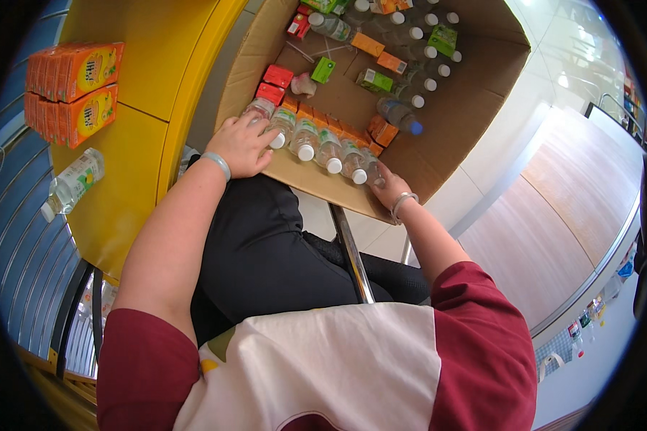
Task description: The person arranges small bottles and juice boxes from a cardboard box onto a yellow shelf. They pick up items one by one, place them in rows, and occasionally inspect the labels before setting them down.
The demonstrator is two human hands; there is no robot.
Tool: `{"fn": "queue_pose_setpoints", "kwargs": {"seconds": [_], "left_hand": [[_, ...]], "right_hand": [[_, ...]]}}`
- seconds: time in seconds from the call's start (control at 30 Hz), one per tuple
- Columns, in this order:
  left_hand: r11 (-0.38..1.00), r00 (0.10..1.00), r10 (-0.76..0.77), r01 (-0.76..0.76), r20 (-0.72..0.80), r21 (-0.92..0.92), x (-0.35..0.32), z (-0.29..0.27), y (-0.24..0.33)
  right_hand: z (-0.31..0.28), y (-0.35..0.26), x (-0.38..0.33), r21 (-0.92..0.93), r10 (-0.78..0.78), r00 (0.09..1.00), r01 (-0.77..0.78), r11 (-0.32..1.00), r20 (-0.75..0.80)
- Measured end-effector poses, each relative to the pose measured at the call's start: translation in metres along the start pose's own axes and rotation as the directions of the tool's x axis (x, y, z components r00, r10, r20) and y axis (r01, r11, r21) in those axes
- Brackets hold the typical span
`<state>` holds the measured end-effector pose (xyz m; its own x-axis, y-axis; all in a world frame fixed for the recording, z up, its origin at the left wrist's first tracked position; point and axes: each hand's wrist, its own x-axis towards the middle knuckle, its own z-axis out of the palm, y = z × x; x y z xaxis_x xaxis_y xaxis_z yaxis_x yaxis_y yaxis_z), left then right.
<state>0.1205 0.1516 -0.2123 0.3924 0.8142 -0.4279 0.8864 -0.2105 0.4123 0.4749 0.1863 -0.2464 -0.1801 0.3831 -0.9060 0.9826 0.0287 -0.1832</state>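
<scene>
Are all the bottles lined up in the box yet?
Partly. One row of bottles already lies side by side along the near edge of the box. The left hand and right hand rest at the two ends of that row. Left over: loose bottles and small cartons scattered farther back, plus one bottle outside on the yellow table.

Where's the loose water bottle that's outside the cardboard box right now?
In the head view, the loose water bottle lies on its side on the yellow table at far left, just below the stacked orange cartons, left of the left hand.
</scene>
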Motion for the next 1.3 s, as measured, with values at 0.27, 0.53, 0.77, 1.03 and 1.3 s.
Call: {"fn": "queue_pose_setpoints", "kwargs": {"seconds": [0.27, 0.53, 0.77, 1.03, 1.3], "left_hand": [[0.999, 0.994, 0.046, -0.044, -0.100, 0.023, 0.000, 0.003, -0.001], [0.997, 0.985, 0.064, -0.058, -0.163, 0.042, -0.001, 0.003, -0.001], [0.998, 0.983, 0.067, -0.063, -0.169, 0.029, 0.000, 0.007, -0.003], [0.999, 0.993, 0.037, -0.034, -0.114, 0.025, -0.002, 0.006, -0.003], [1.000, 0.998, -0.008, 0.008, -0.063, -0.002, -0.002, 0.000, 0.000]], "right_hand": [[-0.021, -0.025, 0.003, -0.073, 0.109, 0.981, -0.098, 0.992, 0.163], [-0.045, -0.018, 0.029, -0.254, -0.023, 0.939, -0.069, 0.965, -0.343], [-0.103, 0.007, 0.114, -0.114, 0.146, 0.917, -0.201, 0.973, -0.372], [-0.116, 0.033, 0.159, 0.011, 0.192, 0.939, -0.197, 0.980, -0.287], [-0.105, -0.045, 0.099, -0.102, -0.092, 0.819, 0.041, 0.994, -0.567]]}}
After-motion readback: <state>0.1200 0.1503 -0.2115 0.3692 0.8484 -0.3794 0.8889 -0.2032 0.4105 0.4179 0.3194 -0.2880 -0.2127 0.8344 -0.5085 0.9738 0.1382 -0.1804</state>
